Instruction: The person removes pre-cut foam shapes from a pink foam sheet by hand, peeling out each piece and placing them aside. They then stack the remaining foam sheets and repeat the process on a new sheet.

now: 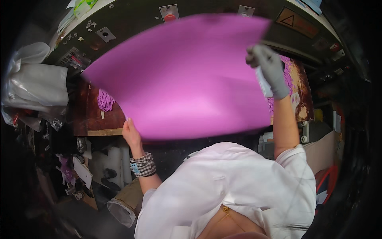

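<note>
A large, thin, bendy purple sheet (191,79) spans the middle of the view, bowed and blurred at its edges. At its near left edge my bare left hand (131,133) is closed, thumb and fingers pinching the sheet. My right hand (268,65), in a grey glove, is at the right edge with curled fingers closed on the sheet. A small whitish patch shows by the glove's palm, too blurred to make out. Beneath the sheet lies a worn reddish-brown board (119,119), mostly hidden. Purple scraps (106,100) are heaped on its left side, with more at the right.
Behind the sheet runs a dark machine front (135,32) with a red button (170,17) and a warning plate (297,22). Clear plastic bags (38,83) hang at the left. A lined bin (124,203) stands below left; a red curved rim (329,185) shows at lower right.
</note>
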{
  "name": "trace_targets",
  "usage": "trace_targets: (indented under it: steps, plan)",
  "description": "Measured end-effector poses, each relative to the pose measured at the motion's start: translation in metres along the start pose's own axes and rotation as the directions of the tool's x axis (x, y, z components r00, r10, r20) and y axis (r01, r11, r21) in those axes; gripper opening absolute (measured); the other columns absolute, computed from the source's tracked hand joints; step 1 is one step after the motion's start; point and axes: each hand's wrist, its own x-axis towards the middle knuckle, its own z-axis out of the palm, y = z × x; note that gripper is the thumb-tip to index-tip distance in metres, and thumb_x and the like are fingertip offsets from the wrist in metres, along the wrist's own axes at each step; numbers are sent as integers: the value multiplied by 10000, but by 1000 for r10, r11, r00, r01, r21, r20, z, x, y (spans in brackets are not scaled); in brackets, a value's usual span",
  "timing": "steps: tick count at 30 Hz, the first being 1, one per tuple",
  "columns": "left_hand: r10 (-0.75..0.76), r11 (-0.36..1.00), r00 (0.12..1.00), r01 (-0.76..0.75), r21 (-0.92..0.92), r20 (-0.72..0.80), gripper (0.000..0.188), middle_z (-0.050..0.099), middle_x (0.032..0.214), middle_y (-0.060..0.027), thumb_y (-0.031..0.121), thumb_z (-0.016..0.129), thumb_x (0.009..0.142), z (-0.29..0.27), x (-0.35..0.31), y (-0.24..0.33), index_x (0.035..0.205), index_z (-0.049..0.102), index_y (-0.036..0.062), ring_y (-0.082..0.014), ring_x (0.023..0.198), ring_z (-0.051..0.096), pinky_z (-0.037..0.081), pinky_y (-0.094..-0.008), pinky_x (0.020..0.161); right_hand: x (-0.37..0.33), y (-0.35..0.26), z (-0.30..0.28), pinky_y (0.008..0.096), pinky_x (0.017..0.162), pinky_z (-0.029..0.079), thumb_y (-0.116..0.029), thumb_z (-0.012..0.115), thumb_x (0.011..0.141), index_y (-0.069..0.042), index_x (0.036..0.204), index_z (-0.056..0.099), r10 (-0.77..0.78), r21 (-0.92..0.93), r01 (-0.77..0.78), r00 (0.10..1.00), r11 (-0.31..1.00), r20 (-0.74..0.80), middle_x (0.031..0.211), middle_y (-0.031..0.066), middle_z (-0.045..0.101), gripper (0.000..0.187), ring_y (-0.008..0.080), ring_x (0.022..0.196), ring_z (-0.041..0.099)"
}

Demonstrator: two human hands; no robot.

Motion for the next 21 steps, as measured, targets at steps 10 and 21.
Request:
trace_targets:
  steps: [10,21]
  plan:
    - [-140,985,986,130,109,88,311,613,750,2,247,532,980,-30,27,-60,877,649,-23,-43,707,503,431,-234,629,-169,176,-15,391,796,483,-295,621,864,52,991,634,383,-304,-494,851,814,-358,847,177,655,369,272,814,631]
    - [264,949,912,-303,84,314,285,650,835,-57,205,486,972,66,214,42,967,624,-44,-83,748,528,445,-263,683,26,125,-5,329,713,472,-247,525,908,60,971,609,99,-455,-242,944,857,-315,809,212,631,325,148,769,589]
